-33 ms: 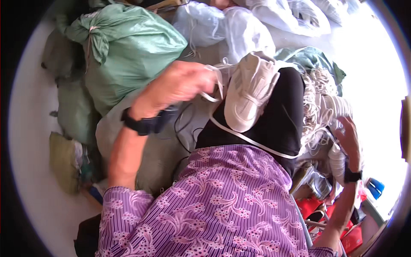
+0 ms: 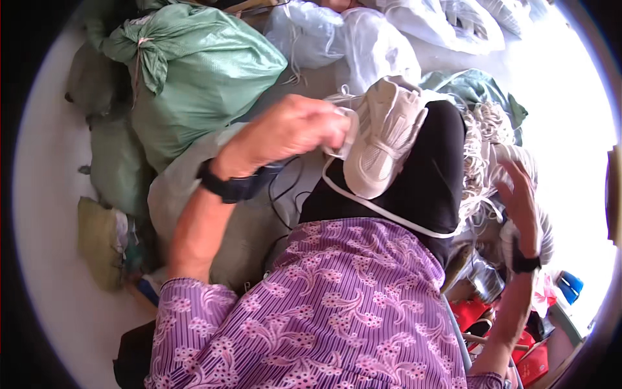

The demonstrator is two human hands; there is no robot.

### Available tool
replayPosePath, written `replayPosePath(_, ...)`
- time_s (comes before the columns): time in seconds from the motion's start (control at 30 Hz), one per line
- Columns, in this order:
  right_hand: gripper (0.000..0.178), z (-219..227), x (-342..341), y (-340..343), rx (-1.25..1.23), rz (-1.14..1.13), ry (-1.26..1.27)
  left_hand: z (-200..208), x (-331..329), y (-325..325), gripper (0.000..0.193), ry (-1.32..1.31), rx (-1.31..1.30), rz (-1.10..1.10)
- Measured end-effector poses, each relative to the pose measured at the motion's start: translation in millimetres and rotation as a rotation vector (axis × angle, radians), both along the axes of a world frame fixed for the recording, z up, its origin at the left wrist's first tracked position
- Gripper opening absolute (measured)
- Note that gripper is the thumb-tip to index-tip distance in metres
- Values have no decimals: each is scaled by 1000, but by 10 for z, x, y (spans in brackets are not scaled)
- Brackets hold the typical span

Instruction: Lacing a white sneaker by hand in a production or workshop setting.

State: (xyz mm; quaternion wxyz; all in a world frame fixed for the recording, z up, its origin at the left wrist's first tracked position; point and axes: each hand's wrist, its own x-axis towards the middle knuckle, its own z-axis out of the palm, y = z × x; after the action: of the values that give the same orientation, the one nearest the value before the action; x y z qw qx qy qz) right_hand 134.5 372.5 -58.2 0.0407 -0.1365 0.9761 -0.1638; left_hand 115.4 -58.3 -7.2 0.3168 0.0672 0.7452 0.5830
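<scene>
My left hand (image 2: pixel 295 129) is closed around a white shoelace (image 2: pixel 353 137), whose loop sticks out past the fingers beside the shoe. An off-white sneaker (image 2: pixel 379 152) rests on my dark-trousered knee, its toe pointing toward me. A length of white lace crosses my lap from near the sneaker to the right side. My right hand (image 2: pixel 521 207) is raised on the right with its fingers apart, next to a heap of white laces (image 2: pixel 483 152). Nothing shows in its grasp.
A tied green sack (image 2: pixel 201 78) stands at the far left, with darker sacks beside it. Clear plastic bags (image 2: pixel 379 48) lie at the back. Red packages (image 2: pixel 534 363) and a blue object (image 2: pixel 569 286) sit at the lower right. A dark cord (image 2: pixel 275 198) lies left of my knee.
My left hand has shifted slightly right, bringing the lace loop closer to the sneaker. My right hand has turned a little, and its fingers now show more spread.
</scene>
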Motion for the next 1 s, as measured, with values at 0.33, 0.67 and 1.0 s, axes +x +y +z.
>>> replayPosePath(0.33, 21, 95, -244, -1915, -1021, 209, -626, 1, -1, 270, 29, -54, 68, -123)
replayPosePath(0.67, 25, 114, -108, -2010, -924, 270, -263, -162, 94, 206, 32, -96, 79, -186)
replayPosePath(1.0, 14, 16, 61, -1828, -877, 12, -553, -464, 207, 110, 27, 226, -147, -108)
